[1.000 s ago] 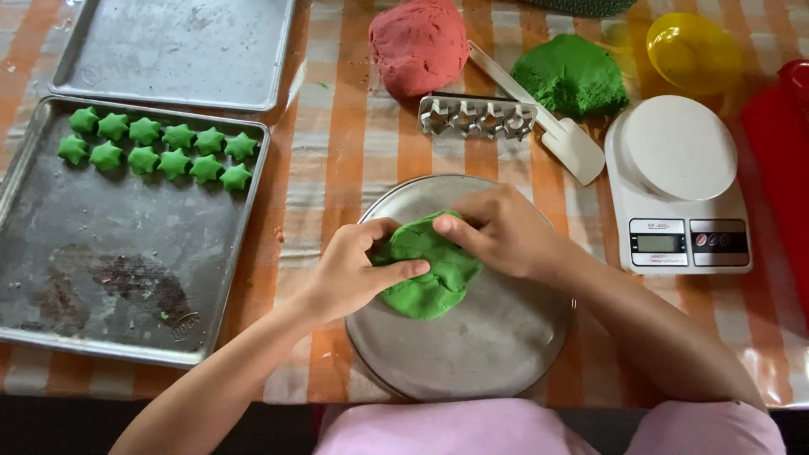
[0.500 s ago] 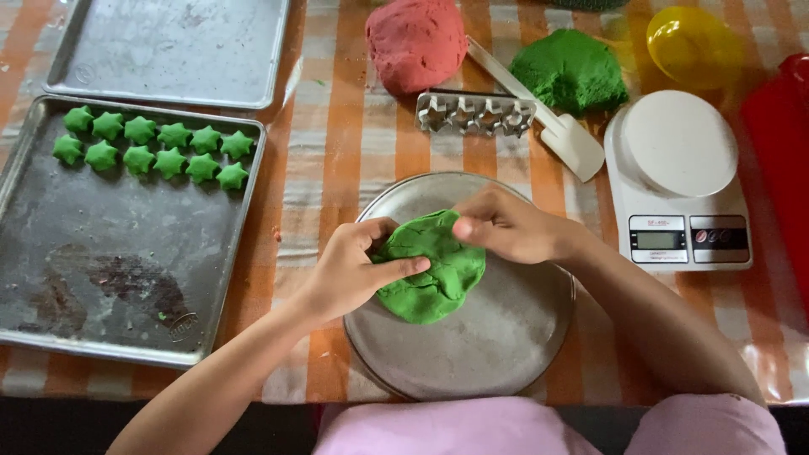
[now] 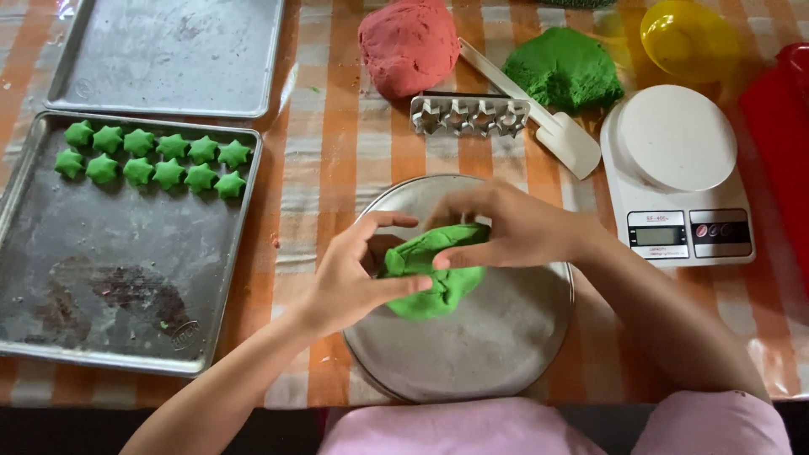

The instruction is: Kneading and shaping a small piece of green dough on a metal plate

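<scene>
Seen from the head camera, a lump of green dough (image 3: 434, 278) sits over the round metal plate (image 3: 472, 354) at the near middle of the striped tablecloth (image 3: 337, 168). Both hands are closed on it. The left hand (image 3: 350, 282) pinches the dough's left edge, thumb pressed against the lower front of the lump and the forefinger arched above it. The right hand (image 3: 514, 232) comes in from the right and covers the dough's upper right side, thumb under the lifted rim and fingers curled over the top. The dough lies between the two hands, its upper edge raised and folded in their grip, while its lower part bulges out below the thumbs. Whether that lower part touches the plate cannot be told.

To the left, a baking tray (image 3: 118, 303) holds two rows of green star-shaped pieces (image 3: 156, 160) along its far edge. A second tray (image 3: 168, 55) lies beyond it. At the far side of the table sit a red dough ball (image 3: 409, 42), a bigger mound of green dough (image 3: 565, 67), a white star-shaped cutter strip (image 3: 469, 116) and a white spatula (image 3: 548, 126). A white kitchen scale (image 3: 674, 168) stands just right of the plate, with a yellow bowl (image 3: 687, 38) beyond it
</scene>
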